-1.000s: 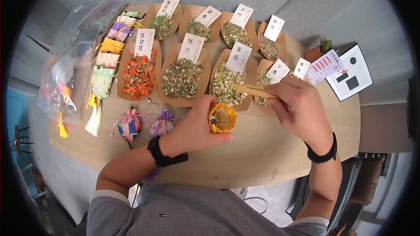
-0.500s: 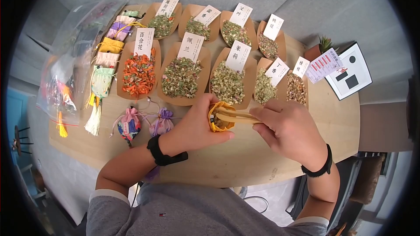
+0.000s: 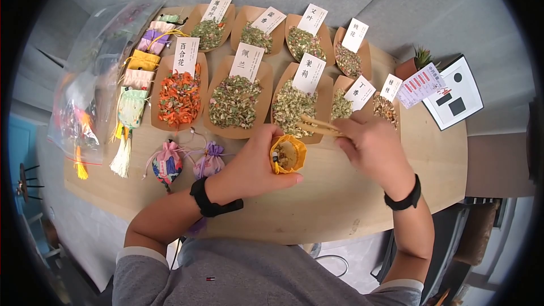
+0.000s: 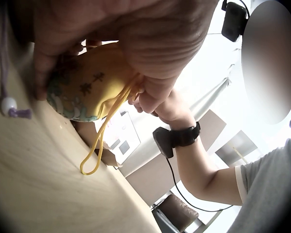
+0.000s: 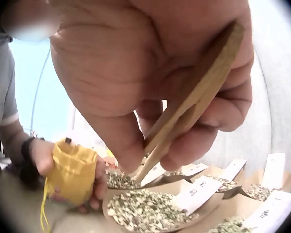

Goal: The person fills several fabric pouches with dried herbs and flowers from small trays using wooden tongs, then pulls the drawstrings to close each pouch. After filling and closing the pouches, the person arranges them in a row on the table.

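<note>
My left hand [image 3: 249, 158] grips a small yellow drawstring pouch [image 3: 301, 150], its mouth spread upward and some dried bits visible inside. In the left wrist view the pouch [image 4: 104, 82] shows printed patterns, and a yellow cord loop [image 4: 98, 145] hangs from it. Wooden tongs [image 3: 327, 129] are pinched between the thumb and fingers of my right hand [image 3: 377, 150]. Their tips overlap the near right side of a brown paper tray [image 3: 324, 92] holding pale green dried flowers [image 3: 292, 107]. In the right wrist view the tongs [image 5: 199, 94] point down toward the dried herbs.
Several more labelled trays stand in two rows, one with orange petals [image 3: 180, 99]. Two tied sachets [image 3: 168, 161] [image 3: 209, 160] lie near my left forearm. More pouches [image 3: 133, 105] and a plastic bag [image 3: 93, 73] line the left side. A potted plant [image 3: 409, 67] and white board [image 3: 467, 88] stand right.
The tongs went from the pale flower tray into the pouch mouth, then back out to that tray's near edge. The left hand and pouch have stayed in place.
</note>
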A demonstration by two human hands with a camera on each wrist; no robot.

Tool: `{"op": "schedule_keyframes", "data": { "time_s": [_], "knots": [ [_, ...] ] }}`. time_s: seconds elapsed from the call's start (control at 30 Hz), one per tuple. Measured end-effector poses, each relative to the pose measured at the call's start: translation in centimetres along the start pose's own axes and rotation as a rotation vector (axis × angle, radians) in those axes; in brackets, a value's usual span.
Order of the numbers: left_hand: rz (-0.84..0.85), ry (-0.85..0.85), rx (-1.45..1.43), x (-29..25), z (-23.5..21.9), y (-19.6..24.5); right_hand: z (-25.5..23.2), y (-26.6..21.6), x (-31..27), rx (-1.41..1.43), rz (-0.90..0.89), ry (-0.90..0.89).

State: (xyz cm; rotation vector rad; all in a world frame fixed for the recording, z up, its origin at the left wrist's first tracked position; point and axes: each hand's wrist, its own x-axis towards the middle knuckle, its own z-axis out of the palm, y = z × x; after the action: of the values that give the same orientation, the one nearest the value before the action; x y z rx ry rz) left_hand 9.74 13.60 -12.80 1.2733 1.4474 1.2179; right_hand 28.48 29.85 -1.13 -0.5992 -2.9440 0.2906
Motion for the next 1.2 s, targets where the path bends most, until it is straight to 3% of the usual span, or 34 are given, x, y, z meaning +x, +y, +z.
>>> {"op": "schedule_keyframes", "data": {
  "time_s": [0.17,0.23,0.37,0.77,1.2],
  "knots": [
    [-0.030,-0.023,-0.043,0.1,-0.1,0.2,2.9,-0.5,-0.1,-0.080,-0.083,-0.038],
    [-0.020,-0.016,0.001,0.1,-0.2,0.4,3.7,-0.3,-0.1,-0.276,-0.091,0.006],
    [-0.028,-0.015,-0.009,0.1,-0.2,0.3,4.8,0.4,0.4,-0.321,-0.105,0.057],
    [-0.013,-0.026,-0.038,0.2,-0.3,0.2,5.4,2.2,1.6,-0.122,0.004,0.011],
    [-0.012,-0.016,-0.046,0.2,-0.3,0.3,1.6,1.6,1.5,0.021,0.074,0.058]
  ]
}}
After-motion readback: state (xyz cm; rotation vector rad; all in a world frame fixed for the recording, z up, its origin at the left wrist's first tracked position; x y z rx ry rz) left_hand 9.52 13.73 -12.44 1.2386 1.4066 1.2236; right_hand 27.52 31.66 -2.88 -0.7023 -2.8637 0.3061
